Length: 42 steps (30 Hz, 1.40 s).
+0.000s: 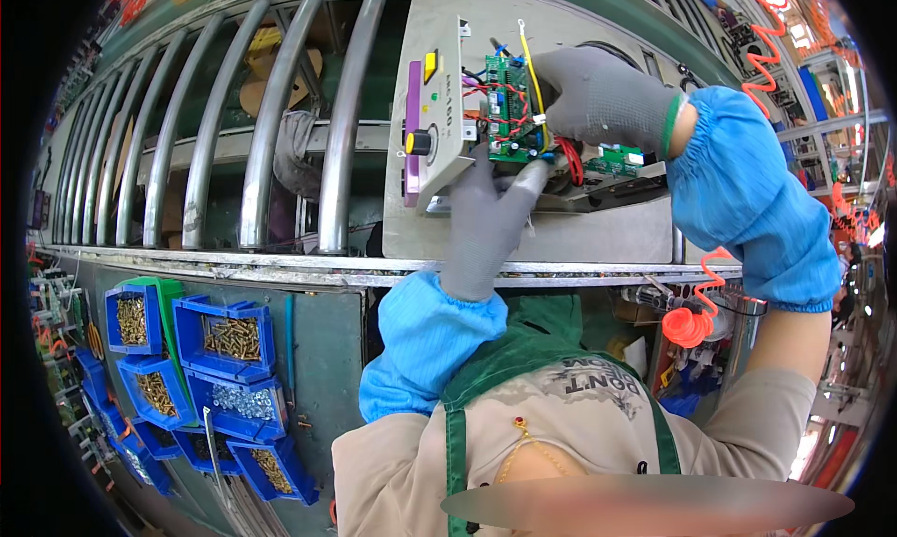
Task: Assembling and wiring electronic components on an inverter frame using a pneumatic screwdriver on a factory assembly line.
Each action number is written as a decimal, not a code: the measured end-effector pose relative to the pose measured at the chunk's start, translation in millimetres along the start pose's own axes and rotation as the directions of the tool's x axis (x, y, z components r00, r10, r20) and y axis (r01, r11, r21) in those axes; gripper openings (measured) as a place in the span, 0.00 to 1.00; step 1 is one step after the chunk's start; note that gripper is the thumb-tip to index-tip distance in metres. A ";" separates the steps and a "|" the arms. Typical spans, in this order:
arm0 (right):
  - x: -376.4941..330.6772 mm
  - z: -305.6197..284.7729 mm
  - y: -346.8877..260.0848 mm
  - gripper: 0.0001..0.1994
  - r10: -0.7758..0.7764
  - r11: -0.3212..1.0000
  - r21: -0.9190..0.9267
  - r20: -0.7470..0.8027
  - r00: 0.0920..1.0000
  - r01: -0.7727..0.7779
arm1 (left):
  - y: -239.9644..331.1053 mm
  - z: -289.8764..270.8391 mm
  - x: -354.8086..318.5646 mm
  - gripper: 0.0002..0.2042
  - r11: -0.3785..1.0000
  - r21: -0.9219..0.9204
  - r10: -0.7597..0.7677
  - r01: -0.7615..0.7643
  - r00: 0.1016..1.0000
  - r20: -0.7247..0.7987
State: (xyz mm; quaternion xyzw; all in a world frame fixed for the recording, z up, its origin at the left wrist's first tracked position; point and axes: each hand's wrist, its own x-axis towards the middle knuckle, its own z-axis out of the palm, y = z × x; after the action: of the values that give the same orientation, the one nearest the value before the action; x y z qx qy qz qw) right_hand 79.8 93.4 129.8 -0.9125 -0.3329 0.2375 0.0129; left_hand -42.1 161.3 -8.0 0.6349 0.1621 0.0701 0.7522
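A metal chassis (pixel 450 168) with a purple-edged front panel, a black-and-yellow knob and a yellow switch lies on a grey plate (pixel 411 233). Inside it stands a green circuit board (pixel 507 102) with red wires and a yellow wire (pixel 533 74) with a ring terminal. My left hand (pixel 484 214), in a grey glove, pinches the board's near edge, with its fingertips partly hidden behind the panel. On the board's right side, my right hand (pixel 603 98), also gloved, is curled next to the yellow wire. Its fingertips are hidden, so what they hold cannot be seen.
Steel rollers (pixel 271 116) of a conveyor run to the left. Blue bins (pixel 224 339) of brass-coloured screws and clear small parts stand at lower left. A coiled orange air hose (pixel 690 327) hangs at right, near the metal rail (pixel 561 273) along the front.
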 end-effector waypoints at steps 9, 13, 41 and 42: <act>-5.4 11.9 9.1 0.18 -0.017 0.999 0.024 -0.186 0.982 0.022 | -2.8 34.1 26.5 0.16 0.840 -0.541 -0.099 0.049 0.993 -0.064; -8.2 7.6 6.8 0.16 -0.010 1.000 -0.008 -0.200 0.980 0.009 | 8.6 32.9 26.2 0.16 0.858 -0.510 -0.106 0.058 0.992 -0.064; 18.6 -3.9 -0.3 0.14 -0.164 0.816 -0.521 0.206 0.965 0.250 | 38.0 26.2 22.3 0.22 0.826 -0.444 -0.428 0.346 0.898 -0.097; 17.1 -3.7 -0.2 0.14 -0.163 0.817 -0.521 0.202 0.966 0.247 | 32.5 27.9 22.2 0.22 0.828 -0.441 -0.426 0.346 0.899 -0.096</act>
State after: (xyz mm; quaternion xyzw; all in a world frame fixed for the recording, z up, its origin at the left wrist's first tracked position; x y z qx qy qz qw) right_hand 92.7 104.6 125.9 -0.8172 -0.4828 0.1981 -0.2446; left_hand -8.7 148.1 24.3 0.4052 0.3400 0.0090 0.8486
